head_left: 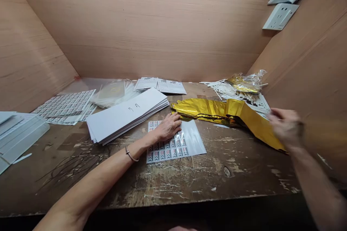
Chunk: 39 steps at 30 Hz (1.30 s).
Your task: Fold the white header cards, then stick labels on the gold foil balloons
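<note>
My left hand (168,127) rests on a sheet of small printed stickers (168,151), partly bare on its right side. Its fingers are slightly bent and apart, with the fingertips beside the left end of a folded gold foil piece (200,108). That foil runs to the right across the table as a long flat strip. At the right, my right hand (286,126) is above the strip's right part, near a pile of thin white sticks (225,90). Motion blurs its fingers, and whether it holds anything cannot be made out.
A stack of white paper (127,115) lies left of centre. Behind it are printed leaflets (161,85) and clear plastic bags (114,94). More sticker sheets (67,106) and a paper stack (21,137) lie left. Clear-wrapped gold foil (245,85) sits on the sticks. Wooden walls enclose the table.
</note>
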{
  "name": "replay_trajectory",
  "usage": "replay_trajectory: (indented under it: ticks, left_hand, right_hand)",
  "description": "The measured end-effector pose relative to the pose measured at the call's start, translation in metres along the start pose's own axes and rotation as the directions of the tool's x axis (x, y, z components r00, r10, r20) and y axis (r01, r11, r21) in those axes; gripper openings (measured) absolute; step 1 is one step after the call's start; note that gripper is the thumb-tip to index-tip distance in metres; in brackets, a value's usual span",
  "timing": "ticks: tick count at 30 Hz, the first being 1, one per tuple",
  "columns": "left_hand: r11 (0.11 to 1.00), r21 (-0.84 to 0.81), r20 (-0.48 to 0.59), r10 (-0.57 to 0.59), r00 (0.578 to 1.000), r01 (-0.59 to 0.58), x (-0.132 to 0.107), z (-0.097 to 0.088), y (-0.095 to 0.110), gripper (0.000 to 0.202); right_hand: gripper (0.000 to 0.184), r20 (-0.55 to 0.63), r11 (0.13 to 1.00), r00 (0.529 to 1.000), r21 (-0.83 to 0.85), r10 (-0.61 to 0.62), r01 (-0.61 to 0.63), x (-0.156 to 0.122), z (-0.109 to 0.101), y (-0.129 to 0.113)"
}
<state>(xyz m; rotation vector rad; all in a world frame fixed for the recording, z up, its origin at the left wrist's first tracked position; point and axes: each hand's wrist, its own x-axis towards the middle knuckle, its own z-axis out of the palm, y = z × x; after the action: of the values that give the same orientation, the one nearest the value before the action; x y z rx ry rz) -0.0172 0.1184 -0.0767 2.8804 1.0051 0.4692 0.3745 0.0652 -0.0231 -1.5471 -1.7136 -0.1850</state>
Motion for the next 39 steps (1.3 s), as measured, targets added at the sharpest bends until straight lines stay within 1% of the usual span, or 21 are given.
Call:
replay_trajectory:
  ticks: [1, 2, 3, 4, 6, 7, 8, 10, 13, 19, 23, 25, 26, 28, 31, 33, 34, 36, 39]
  left_hand:
    - [1.0, -0.016, -0.01, 0.0, 1.0, 0.0, -0.001, 0.002, 0.0, 0.018]
    - [1.0, -0.03, -0.019, -0.004, 1.0, 0.003, -0.001, 0.005, 0.0, 0.019]
    - [0.999, -0.039, -0.027, -0.008, 1.0, 0.007, -0.002, 0.007, 0.0, 0.02]
    - [0.999, -0.042, -0.035, -0.013, 0.999, 0.012, -0.002, 0.008, 0.0, 0.02]
    - [0.999, -0.036, -0.051, -0.023, 0.998, 0.021, -0.003, 0.011, 0.0, 0.019]
    - [0.999, -0.03, -0.059, -0.027, 0.998, 0.025, -0.003, 0.011, 0.0, 0.019]
    - [0.999, -0.025, -0.065, -0.031, 0.997, 0.029, -0.003, 0.012, 0.001, 0.019]
    - [0.999, -0.022, -0.07, -0.036, 0.997, 0.035, -0.003, 0.012, 0.002, 0.018]
    - [0.999, -0.031, -0.074, -0.04, 0.997, 0.037, -0.003, 0.011, 0.003, 0.018]
    - [0.998, -0.039, -0.084, -0.048, 0.995, 0.044, -0.004, 0.011, 0.004, 0.017]
    - [0.996, -0.072, -0.08, -0.053, 0.995, 0.047, -0.004, 0.011, 0.004, 0.016]
    - [0.995, -0.081, -0.078, -0.064, 0.995, 0.058, -0.004, 0.012, 0.003, 0.016]
    - [0.995, -0.079, -0.078, -0.072, 0.994, 0.066, -0.004, 0.013, 0.003, 0.016]
    - [0.995, -0.067, -0.076, -0.084, 0.994, 0.079, -0.004, 0.014, 0.003, 0.016]
    - [0.996, -0.051, -0.068, -0.083, 0.994, 0.08, -0.003, 0.014, 0.003, 0.015]
    - [0.995, -0.049, -0.067, -0.086, 0.994, 0.082, -0.003, 0.013, 0.003, 0.016]
    - [0.995, -0.05, -0.069, -0.088, 0.994, 0.085, -0.003, 0.013, 0.004, 0.016]
    - [0.995, -0.05, -0.07, -0.091, 0.993, 0.088, -0.003, 0.013, 0.004, 0.015]
    - [0.994, -0.062, -0.07, -0.091, 0.993, 0.087, -0.003, 0.014, 0.004, 0.016]
  right_hand:
    - [0.026, 0.027, 1.0, 0.999, 0.006, -0.023, 0.023, -0.003, 0.018, -0.031]
    - [0.021, 0.133, 0.996, 0.989, 0.079, -0.062, 0.052, -0.006, 0.036, -0.061]
    - [0.018, 0.277, 0.979, 0.948, 0.167, -0.157, 0.113, -0.01, 0.055, -0.089]
    - [0.017, 0.408, 0.962, 0.882, 0.227, -0.237, 0.154, -0.014, 0.073, -0.113]
    - [0.016, 0.522, 0.935, 0.781, 0.267, -0.343, 0.232, -0.025, 0.104, -0.149]
    - [0.015, 0.557, 0.929, 0.744, 0.254, -0.369, 0.271, -0.03, 0.115, -0.16]
    - [0.015, 0.576, 0.922, 0.72, 0.232, -0.386, 0.309, -0.035, 0.125, -0.166]
    - [0.014, 0.594, 0.913, 0.699, 0.183, -0.398, 0.365, -0.041, 0.136, -0.171]
    - [0.012, 0.594, 0.913, 0.703, 0.16, -0.392, 0.374, -0.042, 0.14, -0.168]
    - [0.008, 0.641, 0.951, 0.702, 0.204, -0.309, 0.233, -0.035, 0.138, -0.17]
    - [0.005, 0.676, 0.983, 0.714, 0.147, -0.182, 0.111, -0.029, 0.145, -0.174]
    - [0.006, 0.69, 0.991, 0.711, 0.091, -0.137, 0.102, -0.027, 0.148, -0.176]
    - [0.006, 0.69, 0.99, 0.711, 0.068, -0.136, 0.124, -0.027, 0.15, -0.177]
    - [0.005, 0.67, 0.975, 0.719, 0.037, -0.186, 0.218, -0.028, 0.152, -0.178]
    - [0.009, 0.606, 0.922, 0.729, 0.016, -0.318, 0.388, -0.033, 0.156, -0.178]
    - [0.012, 0.576, 0.898, 0.724, 0.041, -0.38, 0.438, -0.035, 0.156, -0.177]
    - [0.014, 0.567, 0.897, 0.721, 0.073, -0.398, 0.437, -0.036, 0.156, -0.176]
    - [0.017, 0.555, 0.905, 0.721, 0.169, -0.415, 0.391, -0.036, 0.153, -0.175]
    - [0.016, 0.552, 0.908, 0.731, 0.343, -0.402, 0.241, -0.03, 0.142, -0.175]
